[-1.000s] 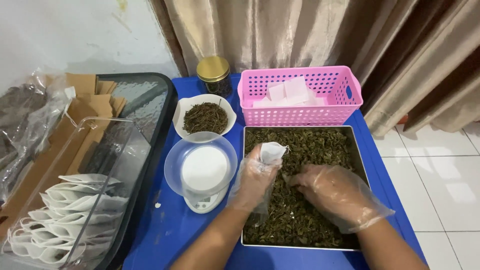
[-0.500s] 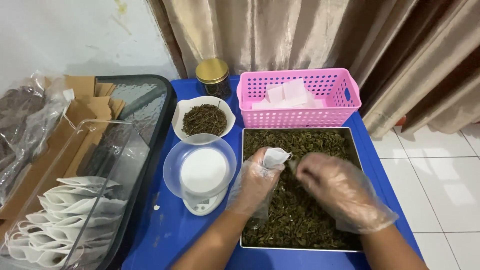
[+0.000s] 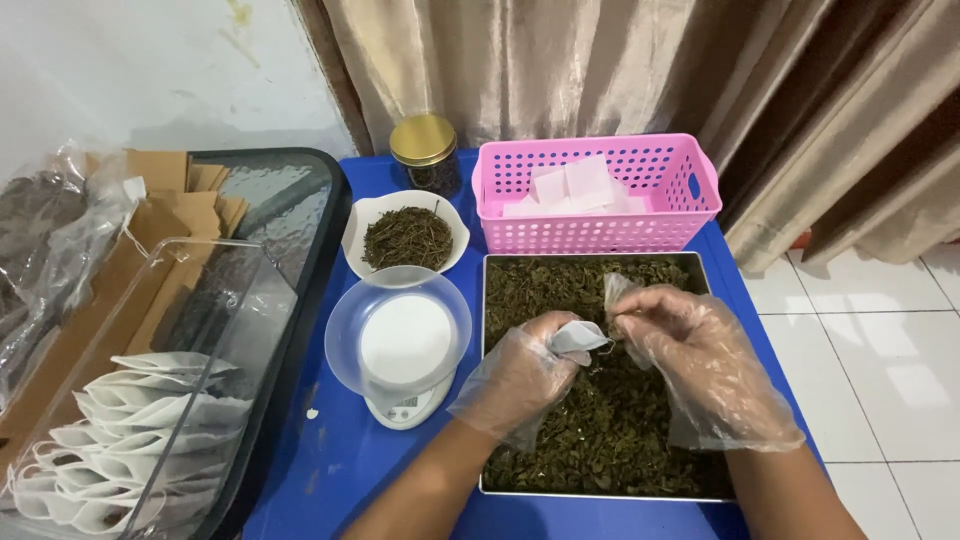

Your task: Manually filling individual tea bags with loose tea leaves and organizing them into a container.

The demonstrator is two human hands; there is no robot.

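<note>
Gloved left hand (image 3: 520,375) fingers grasp white sachet (image 3: 578,338); right hand (image 3: 690,355) fingers pinch leaves over steel tray (image 3: 484,400).

The gloved right hand (image 3: 690,355), a second ago buried in the dried leaves (image 3: 600,420) of the metal tray (image 3: 484,400), has lifted to meet the small white filter bag (image 3: 578,338), which the left hand (image 3: 520,375) has lowered slightly and tipped rightward.
</note>
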